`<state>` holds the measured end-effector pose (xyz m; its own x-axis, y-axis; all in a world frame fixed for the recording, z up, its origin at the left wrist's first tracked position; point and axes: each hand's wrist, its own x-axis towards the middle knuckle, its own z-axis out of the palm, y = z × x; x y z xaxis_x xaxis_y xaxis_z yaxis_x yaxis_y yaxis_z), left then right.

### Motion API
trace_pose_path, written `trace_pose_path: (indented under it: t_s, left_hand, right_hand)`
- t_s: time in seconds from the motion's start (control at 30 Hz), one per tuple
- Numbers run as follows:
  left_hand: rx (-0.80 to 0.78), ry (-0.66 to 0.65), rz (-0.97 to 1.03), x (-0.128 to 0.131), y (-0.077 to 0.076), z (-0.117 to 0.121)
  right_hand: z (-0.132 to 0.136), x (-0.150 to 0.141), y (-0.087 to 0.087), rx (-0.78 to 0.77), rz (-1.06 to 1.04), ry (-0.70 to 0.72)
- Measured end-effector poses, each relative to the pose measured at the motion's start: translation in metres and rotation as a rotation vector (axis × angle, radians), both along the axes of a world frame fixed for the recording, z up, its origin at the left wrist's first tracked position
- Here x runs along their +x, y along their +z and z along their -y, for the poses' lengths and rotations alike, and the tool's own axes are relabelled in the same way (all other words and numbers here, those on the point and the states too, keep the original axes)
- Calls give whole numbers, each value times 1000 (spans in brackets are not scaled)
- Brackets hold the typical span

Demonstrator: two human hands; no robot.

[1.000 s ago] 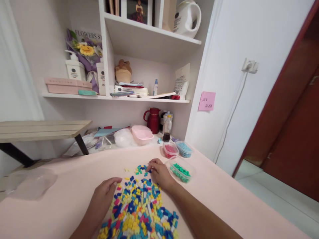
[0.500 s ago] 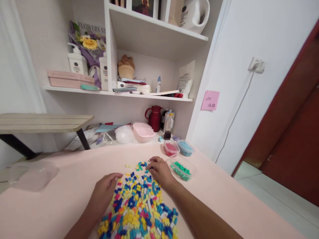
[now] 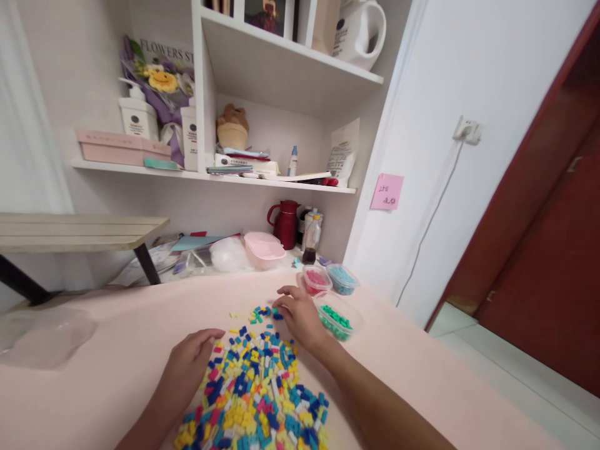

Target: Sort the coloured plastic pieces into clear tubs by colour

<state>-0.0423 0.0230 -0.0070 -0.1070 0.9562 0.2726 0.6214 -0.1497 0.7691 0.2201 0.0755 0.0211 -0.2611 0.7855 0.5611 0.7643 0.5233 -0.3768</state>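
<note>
Small plastic building pieces in blue, teal, yellow, white, pink and orange form a large loose pile (image 3: 253, 387) on the pink tabletop. A smaller cluster of pieces (image 3: 262, 314), some of them green, lies just beyond it. Beside the pile's upper left edge rests my left hand (image 3: 190, 356), fingers stretched out and nothing seen in them. My right hand (image 3: 300, 315) is at the right side of the small cluster, fingers apart, its fingertips close to blue and green pieces. Right of that hand stands a clear tub of green pieces (image 3: 336, 320).
Behind the green tub are a tub of pink-red pieces (image 3: 316, 279) and a tub of blue pieces (image 3: 342, 278). A clear plastic container (image 3: 47, 337) is at the far left. At the back stand a pink box (image 3: 264, 249), a red jug (image 3: 285, 224) and a bottle (image 3: 311, 240).
The view has shifted slightly. My right hand's fingers have lifted and spread a little beside the small cluster. My left hand stays by the pile.
</note>
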Motion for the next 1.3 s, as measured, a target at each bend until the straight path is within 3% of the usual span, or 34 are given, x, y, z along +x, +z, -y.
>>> trace_pose_path:
  t_s: [0.1, 0.17, 0.27, 0.33, 0.47, 0.63, 0.8, 0.9, 0.97, 1.13, 1.3]
  left_hand:
    - [5, 6, -8, -1, -1, -2]
    - [12, 8, -7, -1, -1, -2]
    - [16, 11, 1, 0, -1, -3]
    - [7, 14, 5, 0, 0, -3]
    - [-4, 28, 18, 0, -1, -5]
    - [14, 22, 7, 2, 0, -5]
    - [37, 6, -4, 3, 1, -1]
    - [34, 9, 2, 3, 1, 1]
    - [32, 10, 6, 3, 2, 2]
    - [14, -1, 5, 5, 4, 3]
    - [22, -11, 8, 6, 4, 4]
  right_hand:
    - [1, 14, 32, 93, 104, -53]
    - [1, 28, 53, 87, 165, -167]
    - [2, 53, 75, -27, 298, -374]
    - [4, 67, 79, -129, 387, -485]
    - [7, 80, 71, -223, 445, -565]
    - [4, 74, 64, -227, 393, -502]
    - [2, 37, 55, -208, 290, -212]
    - [6, 9, 36, -188, 151, 58]
    - [8, -6, 20, -185, 93, 123]
    - [9, -17, -11, -276, 72, 79]
    - [3, -19, -19, -284, 133, 46]
